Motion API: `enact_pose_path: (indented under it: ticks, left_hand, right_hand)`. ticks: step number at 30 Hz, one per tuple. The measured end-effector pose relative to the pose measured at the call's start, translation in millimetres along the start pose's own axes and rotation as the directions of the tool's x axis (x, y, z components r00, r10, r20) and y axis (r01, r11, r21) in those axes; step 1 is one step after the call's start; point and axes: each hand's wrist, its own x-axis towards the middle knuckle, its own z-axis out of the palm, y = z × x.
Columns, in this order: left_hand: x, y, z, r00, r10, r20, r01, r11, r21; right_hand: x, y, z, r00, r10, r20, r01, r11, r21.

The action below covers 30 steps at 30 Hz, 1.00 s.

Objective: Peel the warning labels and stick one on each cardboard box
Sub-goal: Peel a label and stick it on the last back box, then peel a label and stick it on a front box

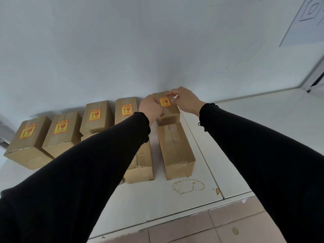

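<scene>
Several brown cardboard boxes stand in a back row against the wall, and the left ones each carry a yellow-and-red warning label (60, 127). Over the rightmost back box (171, 111) both hands meet on another warning label (164, 101). My left hand (152, 106) pinches its left edge and my right hand (184, 100) pinches its upper right corner. The label lies at or just above the box top; I cannot tell whether it is stuck down. In the front row an unlabelled box (176, 151) lies right of another box (142, 163) partly hidden by my left sleeve.
The boxes rest on a white table (157, 199) with a seam on the right and a ring-shaped stain (188, 186) near the front. Pinkish floor tiles (219, 228) lie below the table's front edge. A pale wall rises right behind the back row.
</scene>
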Motion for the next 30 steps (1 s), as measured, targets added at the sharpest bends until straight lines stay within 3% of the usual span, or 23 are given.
enact_pose_path:
  ticks: [6, 10, 17, 21, 30]
  left_hand:
    - [-34.3, -4.7, -47.3, 0.985, 0.172, 0.000, -0.170, 0.977, 0.126]
    - [-79.5, -19.2, -101.4, 0.965, 0.261, 0.032, -0.263, 0.946, 0.189]
    - [-171.6, -77.3, -191.7, 0.968, 0.249, 0.044, -0.252, 0.945, 0.210]
    - [-216.1, -133.1, -229.7, 0.973, 0.229, 0.009, -0.225, 0.950, 0.218]
    - [-267.1, -254.9, -276.9, 0.989, 0.052, -0.135, -0.004, 0.942, 0.336]
  right_hand:
    - [-38.4, -41.9, -23.4, 0.995, -0.097, -0.027, 0.083, 0.941, -0.328]
    - [-71.0, -83.5, -25.0, 0.988, -0.154, -0.005, 0.138, 0.894, -0.425]
    - [-146.0, -183.7, 5.9, 0.972, -0.232, 0.038, 0.231, 0.906, -0.354]
    - [-184.0, -240.6, 44.1, 0.958, -0.286, 0.028, 0.286, 0.936, -0.207]
    - [-224.6, -306.3, 177.8, 0.943, -0.310, 0.124, 0.317, 0.948, -0.036]
